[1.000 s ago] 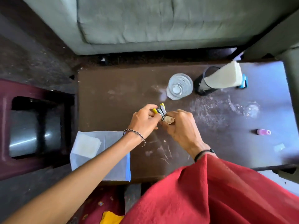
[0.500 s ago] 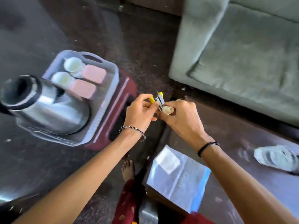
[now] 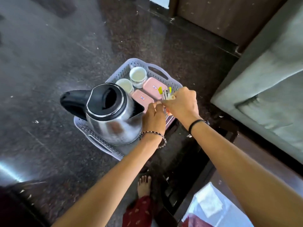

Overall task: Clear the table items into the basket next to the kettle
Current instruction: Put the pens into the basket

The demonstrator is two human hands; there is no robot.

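A lavender perforated basket [image 3: 143, 62] sits on a dark red stool [image 3: 172, 124]. It holds a steel kettle [image 3: 113, 118] with a black lid, two white cups [image 3: 138, 75] and two pink boxes [image 3: 153, 87]. My right hand [image 3: 182, 104] hovers over the basket's right side, gripping a bundle of small items [image 3: 165, 93]: yellow-tipped tools and a beige cylinder. My left hand [image 3: 153, 118] is beside the kettle, its fingertips pinching the lower end of the same bundle. Something small and orange shows between my hands.
A grey-green sofa [image 3: 270, 79] fills the right side. The dark table's corner, with a clear plastic bag [image 3: 209, 207] on it, is at the lower right. My bare foot [image 3: 144, 185] stands on the dark stone floor below the stool.
My view swung from the table to the basket. Both hands carried the bundle left and forward, from above the table to above the pink boxes in the basket.
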